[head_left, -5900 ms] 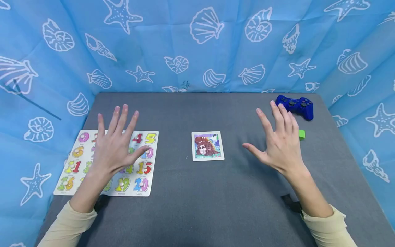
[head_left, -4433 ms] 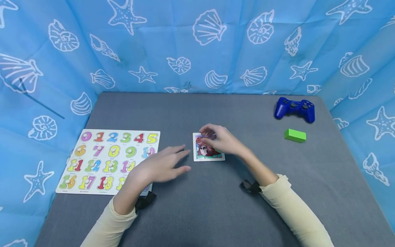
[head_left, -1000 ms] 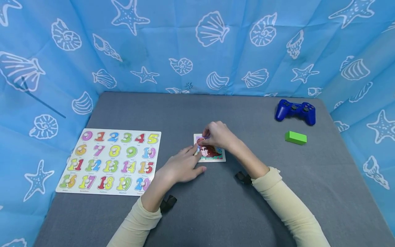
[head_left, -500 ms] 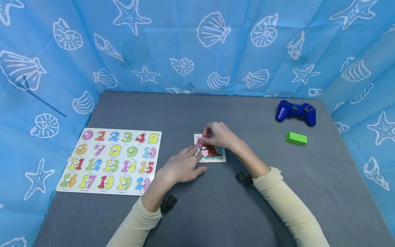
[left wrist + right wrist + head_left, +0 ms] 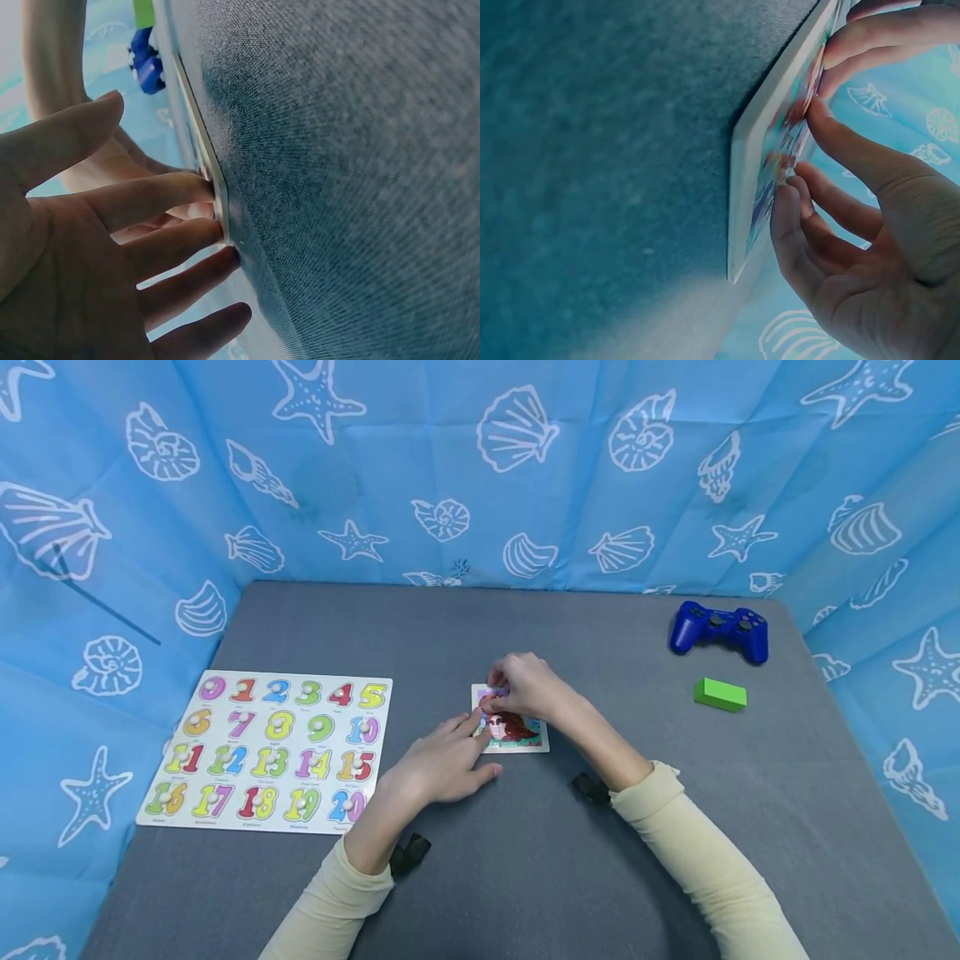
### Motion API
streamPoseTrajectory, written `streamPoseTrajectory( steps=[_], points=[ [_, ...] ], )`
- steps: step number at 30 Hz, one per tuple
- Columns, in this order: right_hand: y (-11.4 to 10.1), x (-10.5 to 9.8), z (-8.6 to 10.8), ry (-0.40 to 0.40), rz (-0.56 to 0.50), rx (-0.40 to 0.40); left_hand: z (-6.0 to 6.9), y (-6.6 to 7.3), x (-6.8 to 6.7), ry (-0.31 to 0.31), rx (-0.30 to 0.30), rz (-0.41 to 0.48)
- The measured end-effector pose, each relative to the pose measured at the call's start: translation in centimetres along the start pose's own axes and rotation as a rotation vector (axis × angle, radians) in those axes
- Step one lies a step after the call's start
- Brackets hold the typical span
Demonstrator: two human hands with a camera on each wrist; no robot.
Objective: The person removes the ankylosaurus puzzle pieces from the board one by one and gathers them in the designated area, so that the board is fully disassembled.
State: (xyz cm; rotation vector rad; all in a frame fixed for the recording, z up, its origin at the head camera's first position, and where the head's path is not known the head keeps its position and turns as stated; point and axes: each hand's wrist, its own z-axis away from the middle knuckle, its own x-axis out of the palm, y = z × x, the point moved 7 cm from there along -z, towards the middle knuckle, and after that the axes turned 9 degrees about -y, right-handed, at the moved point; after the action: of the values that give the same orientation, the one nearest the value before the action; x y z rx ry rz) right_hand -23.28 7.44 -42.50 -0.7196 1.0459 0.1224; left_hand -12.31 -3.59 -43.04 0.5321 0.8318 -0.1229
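Observation:
A small square jigsaw puzzle (image 5: 516, 745) with a dinosaur picture and a white frame lies flat on the grey table. My left hand (image 5: 442, 764) reaches its left edge; the fingers are fairly straight and spread, and fingertips (image 5: 214, 231) touch the frame and picture. My right hand (image 5: 531, 685) comes over the upper part from the right. Its fingers are curled, with thumb and fingertips (image 5: 786, 202) pinching at the picture surface. Whether a single piece is lifted between them cannot be made out. Both hands hide the puzzle's upper left.
To the left lies a white number peg board (image 5: 262, 752) with knobbed numbers from 0 to 20. A blue game controller (image 5: 718, 631) sits at the back right, a green block (image 5: 720, 694) just in front of it. A blue shell-print curtain (image 5: 450, 460) surrounds the table.
Both hands came from apart over the table to the puzzle, the right one arriving first. Over the last second they hold almost still there, the right hand shifting slightly.

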Motion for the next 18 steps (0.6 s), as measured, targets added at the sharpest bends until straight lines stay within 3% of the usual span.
streamPoseTrajectory(
  steps=[9, 18],
  points=[
    [0.01, -0.18, 0.01, 0.026, 0.04, -0.006, 0.09, 0.09, -0.13, 0.012, 0.006, -0.008],
    [0.45, -0.19, -0.24, 0.004, -0.002, 0.011, 0.04, 0.09, -0.05, 0.003, 0.003, -0.007]
  ],
)
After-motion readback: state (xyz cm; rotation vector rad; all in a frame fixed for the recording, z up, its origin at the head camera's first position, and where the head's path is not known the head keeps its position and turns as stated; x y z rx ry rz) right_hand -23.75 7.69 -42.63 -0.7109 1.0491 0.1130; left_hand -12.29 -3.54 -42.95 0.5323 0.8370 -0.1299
